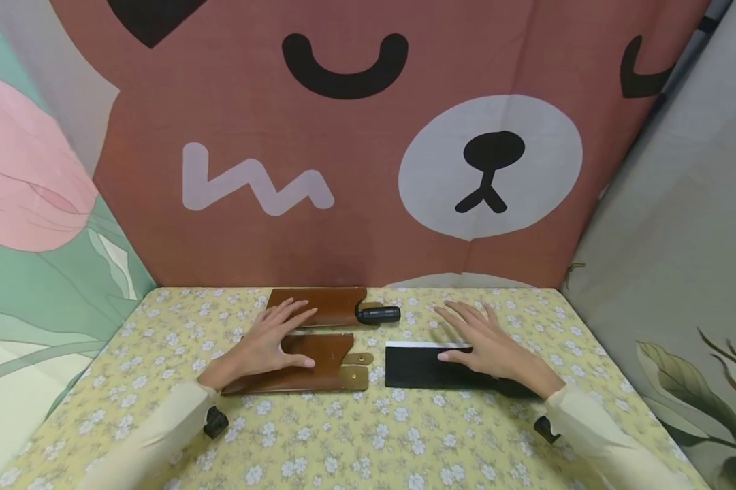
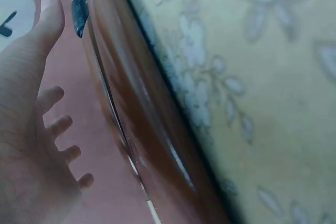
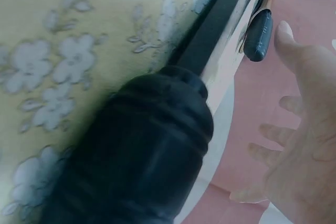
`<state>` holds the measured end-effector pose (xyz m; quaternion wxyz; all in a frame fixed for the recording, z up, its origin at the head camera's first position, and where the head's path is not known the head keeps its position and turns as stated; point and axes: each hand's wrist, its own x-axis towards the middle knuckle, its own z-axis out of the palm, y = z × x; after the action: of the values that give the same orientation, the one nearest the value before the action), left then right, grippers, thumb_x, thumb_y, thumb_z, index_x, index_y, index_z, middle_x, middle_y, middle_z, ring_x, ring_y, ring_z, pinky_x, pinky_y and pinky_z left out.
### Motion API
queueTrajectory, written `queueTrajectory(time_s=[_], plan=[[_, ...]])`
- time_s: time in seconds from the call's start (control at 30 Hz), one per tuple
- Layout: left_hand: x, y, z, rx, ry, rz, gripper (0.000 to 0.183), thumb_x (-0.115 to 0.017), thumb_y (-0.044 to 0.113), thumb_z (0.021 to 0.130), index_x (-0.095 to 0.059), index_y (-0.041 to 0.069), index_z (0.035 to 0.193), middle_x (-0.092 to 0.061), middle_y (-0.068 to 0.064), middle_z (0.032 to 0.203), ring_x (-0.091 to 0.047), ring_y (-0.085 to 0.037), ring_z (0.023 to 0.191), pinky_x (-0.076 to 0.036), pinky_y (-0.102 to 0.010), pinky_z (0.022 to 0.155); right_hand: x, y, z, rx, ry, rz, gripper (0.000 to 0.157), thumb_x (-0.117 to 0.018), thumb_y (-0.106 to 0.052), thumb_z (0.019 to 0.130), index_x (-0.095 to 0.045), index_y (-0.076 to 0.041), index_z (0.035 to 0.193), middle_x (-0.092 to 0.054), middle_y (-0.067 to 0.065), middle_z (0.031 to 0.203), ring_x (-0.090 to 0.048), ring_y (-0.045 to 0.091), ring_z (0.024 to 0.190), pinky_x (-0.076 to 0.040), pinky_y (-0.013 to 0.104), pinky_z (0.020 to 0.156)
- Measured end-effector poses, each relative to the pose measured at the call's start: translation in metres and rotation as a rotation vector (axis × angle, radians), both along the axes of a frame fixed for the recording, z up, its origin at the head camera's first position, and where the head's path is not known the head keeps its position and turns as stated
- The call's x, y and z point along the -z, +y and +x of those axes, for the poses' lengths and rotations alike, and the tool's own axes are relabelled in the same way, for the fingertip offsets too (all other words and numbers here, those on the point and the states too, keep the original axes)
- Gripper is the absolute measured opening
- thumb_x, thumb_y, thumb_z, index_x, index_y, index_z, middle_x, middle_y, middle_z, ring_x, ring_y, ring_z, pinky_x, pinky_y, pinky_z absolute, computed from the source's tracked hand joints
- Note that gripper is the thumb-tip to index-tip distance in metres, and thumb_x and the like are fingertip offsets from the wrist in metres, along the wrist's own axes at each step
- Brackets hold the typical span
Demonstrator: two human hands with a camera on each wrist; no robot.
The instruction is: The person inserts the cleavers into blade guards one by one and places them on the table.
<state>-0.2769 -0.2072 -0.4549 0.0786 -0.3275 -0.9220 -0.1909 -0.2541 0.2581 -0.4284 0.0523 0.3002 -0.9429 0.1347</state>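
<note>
Spread fingers mark my left hand, which hovers over an unfilled-looking brown leather sheath with two snap straps at its right end. Behind it lies a second brown sheath, with a black knife handle sticking out to the right. My right hand, fingers apart, is above a cleaver with a black blade and a bright edge on its far side. The cleaver's ribbed black handle points right, partly hidden under my wrist in the head view. Neither hand grips anything.
A yellow floral cloth covers the table. Directly behind it hangs a reddish-brown curtain with a bear face. Printed fabric also hangs at the right side, and more at the left.
</note>
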Motion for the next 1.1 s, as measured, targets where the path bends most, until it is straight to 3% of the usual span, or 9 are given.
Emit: queueTrajectory(time_s=[0.27, 0.53, 0.63, 0.9, 1.1], plan=[[0.007, 0.005, 0.014, -0.02, 0.042, -0.028, 0.096, -0.076, 0.065, 0.087, -0.04, 0.018, 0.163, -0.035, -0.015, 0.168, -0.027, -0.047, 0.155, -0.022, -0.075, 0.116, 0.008, 0.013, 0.016, -0.014, -0.02, 0.013, 0.083, -0.068, -0.054, 0.099, -0.034, -0.019, 0.165, -0.042, 0.024, 0.159, -0.04, 0.049, 0.146, -0.013, 0.082, 0.114], [0.008, 0.004, 0.023, 0.013, 0.033, -0.008, 0.099, -0.069, 0.07, 0.09, -0.036, 0.014, 0.165, -0.038, -0.02, 0.165, -0.033, -0.05, 0.151, -0.025, -0.077, 0.114, 0.01, 0.029, 0.033, -0.07, 0.006, 0.051, 0.08, -0.069, -0.048, 0.099, -0.037, -0.011, 0.163, -0.053, 0.023, 0.148, -0.053, 0.044, 0.134, -0.039, 0.072, 0.105], [0.009, 0.002, 0.024, 0.029, 0.003, 0.001, 0.099, -0.069, 0.069, 0.091, -0.034, 0.014, 0.166, -0.039, -0.021, 0.164, -0.035, -0.048, 0.15, -0.025, -0.077, 0.113, 0.009, 0.037, 0.037, -0.077, -0.031, 0.023, 0.082, -0.069, -0.046, 0.1, -0.033, -0.01, 0.165, -0.053, 0.022, 0.148, -0.055, 0.044, 0.132, -0.045, 0.068, 0.101], [0.009, -0.003, 0.027, 0.062, -0.064, -0.018, 0.105, -0.071, 0.072, 0.087, -0.034, 0.013, 0.165, -0.041, -0.021, 0.162, -0.041, -0.044, 0.147, -0.025, -0.077, 0.112, 0.005, 0.054, 0.047, -0.068, -0.123, -0.012, 0.088, -0.069, -0.051, 0.098, -0.029, -0.014, 0.167, -0.048, 0.021, 0.153, -0.055, 0.041, 0.131, -0.046, 0.067, 0.1], [0.007, -0.004, 0.029, 0.079, -0.106, -0.035, 0.11, -0.08, 0.069, 0.081, -0.038, 0.011, 0.164, -0.042, -0.02, 0.16, -0.042, -0.044, 0.146, -0.024, -0.078, 0.111, -0.001, 0.06, 0.055, -0.018, -0.141, 0.056, 0.091, -0.074, -0.054, 0.092, -0.039, -0.008, 0.161, -0.051, 0.023, 0.15, -0.053, 0.046, 0.133, -0.044, 0.071, 0.098]])
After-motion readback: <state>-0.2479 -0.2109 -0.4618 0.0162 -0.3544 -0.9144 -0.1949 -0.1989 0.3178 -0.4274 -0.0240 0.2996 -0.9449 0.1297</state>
